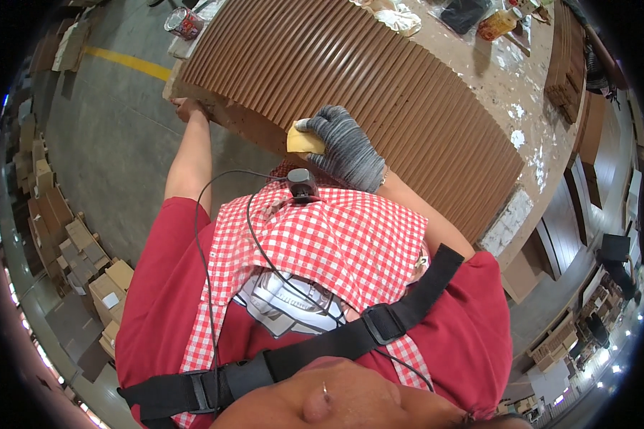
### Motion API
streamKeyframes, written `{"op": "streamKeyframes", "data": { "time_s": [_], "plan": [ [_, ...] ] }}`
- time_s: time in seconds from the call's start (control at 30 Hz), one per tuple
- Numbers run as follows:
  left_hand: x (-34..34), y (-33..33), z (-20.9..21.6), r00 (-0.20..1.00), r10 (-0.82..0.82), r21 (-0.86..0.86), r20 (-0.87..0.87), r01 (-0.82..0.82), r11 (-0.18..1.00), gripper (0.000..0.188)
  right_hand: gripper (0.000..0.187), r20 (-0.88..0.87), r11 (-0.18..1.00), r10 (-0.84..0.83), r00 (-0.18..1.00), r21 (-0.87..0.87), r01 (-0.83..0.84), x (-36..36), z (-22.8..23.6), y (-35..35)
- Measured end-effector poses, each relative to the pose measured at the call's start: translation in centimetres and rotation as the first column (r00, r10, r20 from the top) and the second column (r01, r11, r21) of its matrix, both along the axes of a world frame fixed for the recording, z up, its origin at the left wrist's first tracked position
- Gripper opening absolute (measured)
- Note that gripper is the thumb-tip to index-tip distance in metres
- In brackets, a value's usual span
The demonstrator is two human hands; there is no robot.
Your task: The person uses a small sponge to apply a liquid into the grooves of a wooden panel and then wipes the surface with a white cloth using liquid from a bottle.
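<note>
Head view: a yellow pad (304,139) is clamped in the grey-gloved right hand (348,150) at the near edge of the brown ribbed panel (322,71). The bare left hand (190,109) is seen near the panel's left end; its grip cannot be told.

Head view: fisheye, left unit of a side-by-side pair, worn on the person's head. Axis pointed steeply down over the front of the body; view upright, unmirrored. Part of the wearer's own head (336,400) entered at the lower edge, very near the lens. Gingham apron (322,247) filled the lower middle at close range. Gloved right hand (347,146) sat just above centre; bare left hand (191,109) appeared farther off, upper left. Fluted brown panel (393,107) and table (490,86) ran out through the upper edge. Coverage very wide: grey floor (122,121) at left, straight edges bowed toward a dark, rounded rim.
</note>
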State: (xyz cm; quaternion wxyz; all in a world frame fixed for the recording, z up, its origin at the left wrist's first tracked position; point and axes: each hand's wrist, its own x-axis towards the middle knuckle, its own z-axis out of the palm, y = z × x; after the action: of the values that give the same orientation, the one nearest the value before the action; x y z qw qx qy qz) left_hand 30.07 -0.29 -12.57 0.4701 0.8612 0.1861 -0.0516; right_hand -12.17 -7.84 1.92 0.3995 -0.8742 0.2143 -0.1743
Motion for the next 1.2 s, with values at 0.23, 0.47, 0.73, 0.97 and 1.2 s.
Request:
{"op": "streamKeyframes", "data": {
  "time_s": [0.23, 0.47, 0.73, 0.97, 1.2],
  "plan": [
    [0.5, 0.7, -1.2, 0.998, -0.028, -0.069, 0.049, 0.032, 0.997, 0.075, 0.038, 0.026, 0.929, -0.202, 0.979, -0.311, 0.200, 0.4, -3.3, -6.6],
    [1.3, 1.1, -2.0, 0.999, -0.009, -0.050, 0.049, 0.012, 0.999, 0.074, 0.035, 0.137, 0.761, -0.341, 0.930, -0.541, 0.358, 0.1, -5.3, -19.4],
    [0.9, 1.1, -0.8, 1.000, -0.026, -0.092, -0.006, 0.025, 0.995, 0.073, 0.032, -0.087, 0.835, -0.549, 0.831, -0.102, 0.541, -1.8, -3.6, -24.3],
    [0.4, 0.6, 0.0, 1.000, -0.024, -0.002, 0.005, 0.024, 1.000, 0.072, 0.031, -0.192, 0.869, -0.414, 0.890, -0.373, 0.324, 0.3, -2.8, -14.2],
    [-0.4, 0.3, 0.3, 0.999, 0.036, -0.033, 0.027, -0.035, 0.999, 0.073, 0.036, -0.106, 0.953, -0.225, 0.969, -0.233, 0.195, 0.1, -1.8, -1.7]
  ]
}}
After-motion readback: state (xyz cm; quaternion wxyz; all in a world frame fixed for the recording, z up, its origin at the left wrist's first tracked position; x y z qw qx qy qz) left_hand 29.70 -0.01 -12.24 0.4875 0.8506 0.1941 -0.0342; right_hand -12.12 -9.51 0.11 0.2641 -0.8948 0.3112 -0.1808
